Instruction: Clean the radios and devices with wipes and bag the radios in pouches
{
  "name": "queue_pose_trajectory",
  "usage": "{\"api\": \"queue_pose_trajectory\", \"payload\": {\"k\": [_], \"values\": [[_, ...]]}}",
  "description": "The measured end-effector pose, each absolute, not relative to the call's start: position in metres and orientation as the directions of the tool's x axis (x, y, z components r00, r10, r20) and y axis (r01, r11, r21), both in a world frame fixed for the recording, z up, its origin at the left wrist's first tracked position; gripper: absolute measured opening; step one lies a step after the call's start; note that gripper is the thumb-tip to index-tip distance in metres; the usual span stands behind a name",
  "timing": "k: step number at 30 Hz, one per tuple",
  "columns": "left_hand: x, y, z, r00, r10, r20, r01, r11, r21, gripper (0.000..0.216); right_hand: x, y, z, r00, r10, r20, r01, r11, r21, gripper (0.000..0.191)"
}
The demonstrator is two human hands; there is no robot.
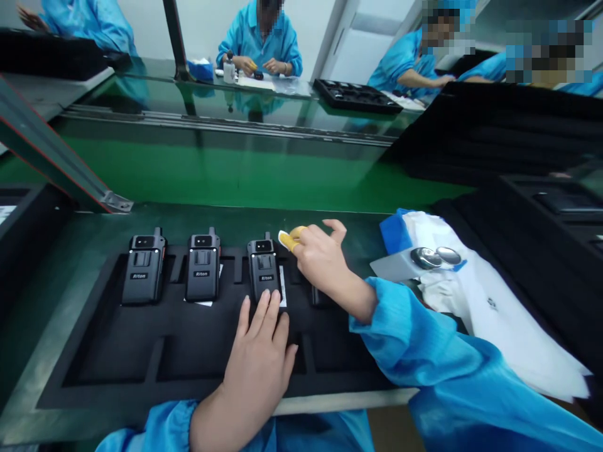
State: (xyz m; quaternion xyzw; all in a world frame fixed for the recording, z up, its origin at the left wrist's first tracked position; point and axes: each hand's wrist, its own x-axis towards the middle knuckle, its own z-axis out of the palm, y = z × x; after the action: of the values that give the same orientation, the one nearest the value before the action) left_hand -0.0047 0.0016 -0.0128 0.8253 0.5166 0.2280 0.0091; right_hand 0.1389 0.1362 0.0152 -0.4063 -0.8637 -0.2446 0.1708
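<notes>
A dark green surface (94, 233) (paler at the near left, where light catches it) carries a wide black tray (117, 395) across its middle. To the tray's right lie a blue box (392, 233) and crumpled white sheeting (513, 333); toward the far left stands a metal bracket (117, 202).

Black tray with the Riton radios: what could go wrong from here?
1. The left hand rests on the lower end of the third radio from the left; uneven pressure might shift it.
2. The right hand's wrist crosses above the fourth radio and could bump it.
3. The right sleeve might catch the nearby round metal items.
</notes>
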Motion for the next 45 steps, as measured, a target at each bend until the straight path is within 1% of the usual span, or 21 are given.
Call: {"api": "queue_pose_trajectory", "payload": {"k": [3, 7, 10, 13, 15, 17, 19, 22, 24, 26, 33, 36, 39, 45], "values": [[-0.005, 0.002, -0.012, 0.351, 0.861, 0.368, 0.854, -0.455, 0.252, 0.032, 0.129, 0.135, 0.018, -0.601, 0.593, 0.536, 0.779, 0.585, 0.226, 0.025], [-0.005, 0.002, -0.011, 0.362, 0.866, 0.345, 0.865, -0.45, 0.222, 0.033, 0.104, 0.132, 0.018, -0.681, 0.569, 0.461, 0.711, 0.664, 0.23, 0.025], [-0.005, 0.002, -0.011, 0.381, 0.858, 0.344, 0.858, -0.466, 0.213, 0.034, 0.108, 0.133, 0.015, -0.653, 0.605, 0.456, 0.745, 0.623, 0.24, 0.027], [-0.005, 0.002, -0.01, 0.374, 0.864, 0.337, 0.851, -0.464, 0.246, 0.032, 0.13, 0.132, 0.013, -0.596, 0.65, 0.472, 0.798, 0.547, 0.254, 0.031], [-0.005, 0.001, -0.009, 0.369, 0.87, 0.326, 0.849, -0.459, 0.263, 0.031, 0.144, 0.127, 0.013, -0.558, 0.651, 0.515, 0.824, 0.507, 0.253, 0.032], [-0.006, 0.0, -0.009, 0.371, 0.868, 0.33, 0.847, -0.462, 0.264, 0.03, 0.151, 0.118, 0.014, -0.544, 0.631, 0.553, 0.829, 0.505, 0.24, 0.03], [-0.006, -0.002, -0.009, 0.374, 0.861, 0.344, 0.843, -0.47, 0.26, 0.03, 0.15, 0.106, 0.014, -0.569, 0.607, 0.556, 0.804, 0.552, 0.221, 0.028], [-0.006, -0.002, -0.01, 0.376, 0.861, 0.342, 0.845, -0.47, 0.256, 0.033, 0.135, 0.09, 0.012, -0.654, 0.556, 0.513, 0.721, 0.664, 0.198, 0.024], [-0.006, -0.002, -0.011, 0.377, 0.863, 0.337, 0.847, -0.468, 0.252, 0.035, 0.125, 0.084, 0.009, -0.708, 0.508, 0.49, 0.663, 0.718, 0.213, 0.023], [-0.005, -0.001, -0.011, 0.374, 0.863, 0.339, 0.849, -0.466, 0.249, 0.036, 0.12, 0.082, 0.007, -0.734, 0.484, 0.476, 0.636, 0.736, 0.232, 0.025], [-0.005, 0.0, -0.01, 0.38, 0.852, 0.36, 0.849, -0.475, 0.23, 0.035, 0.132, 0.081, 0.002, -0.686, 0.546, 0.482, 0.697, 0.682, 0.22, 0.029], [-0.005, -0.001, -0.011, 0.37, 0.853, 0.368, 0.852, -0.47, 0.232, 0.035, 0.122, 0.081, 0.003, -0.709, 0.517, 0.48, 0.667, 0.714, 0.215, 0.025], [-0.005, -0.001, -0.011, 0.371, 0.852, 0.369, 0.852, -0.471, 0.229, 0.035, 0.114, 0.083, 0.003, -0.715, 0.492, 0.497, 0.654, 0.723, 0.225, 0.026], [-0.005, -0.001, -0.01, 0.378, 0.863, 0.336, 0.851, -0.467, 0.241, 0.033, 0.139, 0.082, 0.005, -0.662, 0.544, 0.515, 0.725, 0.639, 0.256, 0.032]]}}
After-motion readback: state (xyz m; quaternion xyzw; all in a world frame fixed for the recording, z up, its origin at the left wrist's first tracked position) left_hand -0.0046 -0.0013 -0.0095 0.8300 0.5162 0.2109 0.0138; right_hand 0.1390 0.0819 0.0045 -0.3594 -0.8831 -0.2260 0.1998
